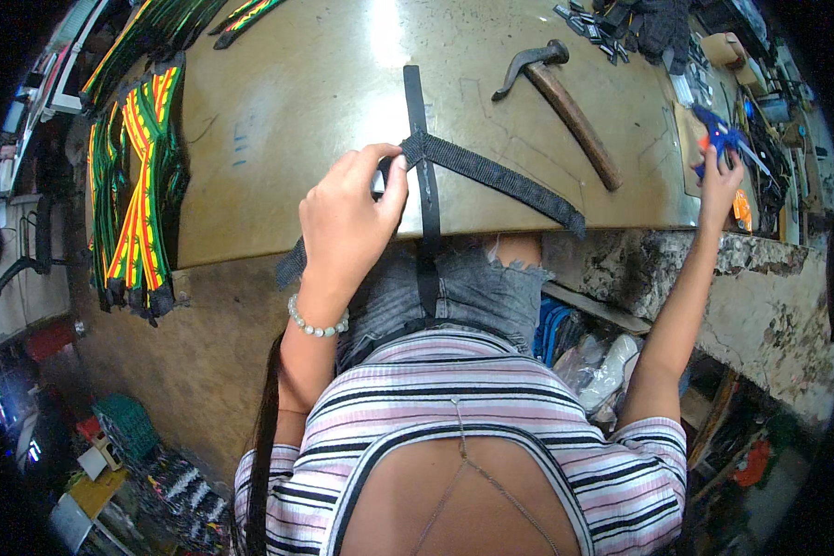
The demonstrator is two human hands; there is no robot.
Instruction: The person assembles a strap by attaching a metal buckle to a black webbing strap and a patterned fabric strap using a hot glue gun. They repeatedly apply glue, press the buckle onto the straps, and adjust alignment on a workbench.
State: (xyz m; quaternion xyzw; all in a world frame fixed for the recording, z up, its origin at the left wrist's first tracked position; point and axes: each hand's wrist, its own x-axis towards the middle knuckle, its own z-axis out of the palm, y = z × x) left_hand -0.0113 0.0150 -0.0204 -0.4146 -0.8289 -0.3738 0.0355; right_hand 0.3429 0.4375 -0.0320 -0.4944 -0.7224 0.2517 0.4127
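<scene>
Head view has the wide black woven webbing strap (491,174) lying across a narrow black strap (421,157) near the front edge of the worn brown worktable (296,111). Left hand (347,222) pinches the wide strap right at the crossing; I'd keep that pinch flat so the overlap stays square. Right hand (718,181) is closed around a blue and orange hand tool (718,139) at the table's right edge. Wooden-handled hammer (565,102) sits just beyond the straps, striped green-red-yellow bands (139,185) hang off the left edge, open room between them.
</scene>
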